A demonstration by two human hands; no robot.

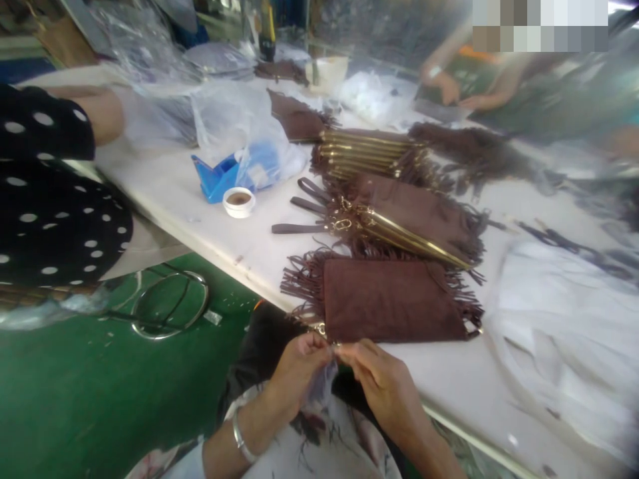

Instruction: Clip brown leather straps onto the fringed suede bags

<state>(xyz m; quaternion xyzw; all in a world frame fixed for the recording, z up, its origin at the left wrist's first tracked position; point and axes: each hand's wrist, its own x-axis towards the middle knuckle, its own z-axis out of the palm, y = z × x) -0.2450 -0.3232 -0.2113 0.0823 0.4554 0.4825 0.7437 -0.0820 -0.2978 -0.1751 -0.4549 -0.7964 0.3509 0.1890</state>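
A brown fringed pouch (394,299) lies flat at the table's near edge, tassels spreading from both short sides. Just below its near left corner my left hand (299,372) and my right hand (382,379) meet, fingertips pinched together. Gold-coloured hardware (320,328) shows at that corner, right by the fingers. From my left fingertips hangs a piece of clear plastic film (323,386) over my lap. Whatever small thing sits between the fingertips of my right hand is too small and blurred to make out.
Behind the pouch lie stacked brown pouches (409,206) with gold zips and wrist straps (299,228). A small white tub (238,202) stands by a blue packet (214,176) and plastic bags. White material (559,332) covers the right. Co-workers' hands (449,90) and a polka-dot sleeve (44,126) are beyond.
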